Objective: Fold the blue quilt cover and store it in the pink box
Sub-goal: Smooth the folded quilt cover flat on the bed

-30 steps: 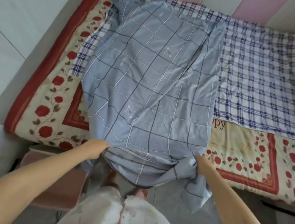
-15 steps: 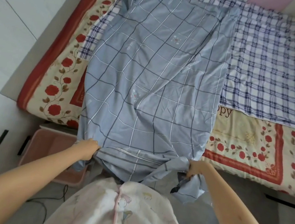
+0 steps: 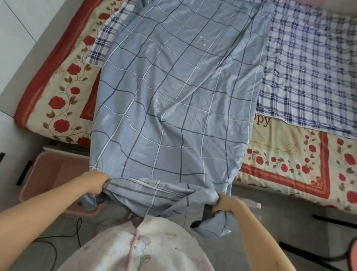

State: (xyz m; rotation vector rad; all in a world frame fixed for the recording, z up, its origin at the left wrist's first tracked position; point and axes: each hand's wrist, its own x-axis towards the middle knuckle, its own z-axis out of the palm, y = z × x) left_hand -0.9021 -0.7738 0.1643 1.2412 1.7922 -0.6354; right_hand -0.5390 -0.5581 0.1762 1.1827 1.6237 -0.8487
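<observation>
Now both hands [image 3: 95, 182] [image 3: 226, 204] grip the quilt cover [image 3: 173, 102].

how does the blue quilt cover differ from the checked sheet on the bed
The blue quilt cover has sparse grid lines on pale blue; the checked sheet is dense navy-and-white plaid. The cover overhangs the bed, gripped by the left hand and right hand; the sheet lies untouched. Both lie spread on the bed.

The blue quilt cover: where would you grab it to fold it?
Probably at its two near corners, from the near side, as the left hand and right hand do: the blue quilt cover lies in a long strip across the bed, near end hanging off the edge.
</observation>
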